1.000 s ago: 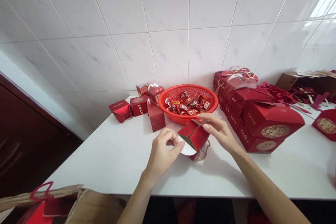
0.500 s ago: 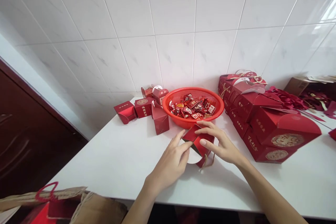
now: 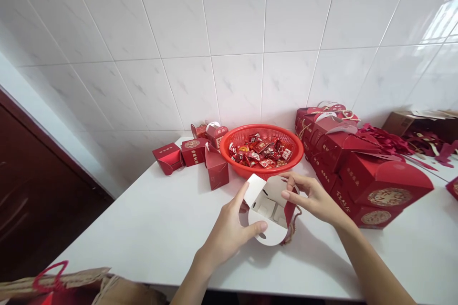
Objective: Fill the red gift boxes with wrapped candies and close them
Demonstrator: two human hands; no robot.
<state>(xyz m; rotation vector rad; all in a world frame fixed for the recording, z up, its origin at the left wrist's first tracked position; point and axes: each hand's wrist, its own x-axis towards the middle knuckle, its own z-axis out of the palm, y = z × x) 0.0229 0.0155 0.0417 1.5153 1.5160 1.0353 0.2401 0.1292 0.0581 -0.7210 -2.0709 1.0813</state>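
An open red paper gift box (image 3: 270,212) stands on the white table, its white inside facing up and its flaps spread. My left hand (image 3: 231,228) holds its left side, with the thumb over the rounded front flap and the fingers partly hidden behind the side. At the right side, my right hand (image 3: 311,195) grips a red flap between thumb and fingers. A twisted cord (image 3: 294,224) hangs at the box's right edge. Just behind the box sits a red plastic basket (image 3: 226,152) with wrapped candies (image 3: 264,151) in it.
Stacked red gift boxes (image 3: 379,183) line the right side. Several loose red boxes (image 3: 217,169) stand left of the basket, near the tiled wall (image 3: 236,9). Red ribbons (image 3: 388,140) and a cardboard carton (image 3: 397,124) lie far right. A brown paper bag (image 3: 123,290) is at bottom left.
The box's top flaps, folded in before, are now spread, showing the white inside. My left thumb has come onto the front flap, and my right hand has shifted to the right side.
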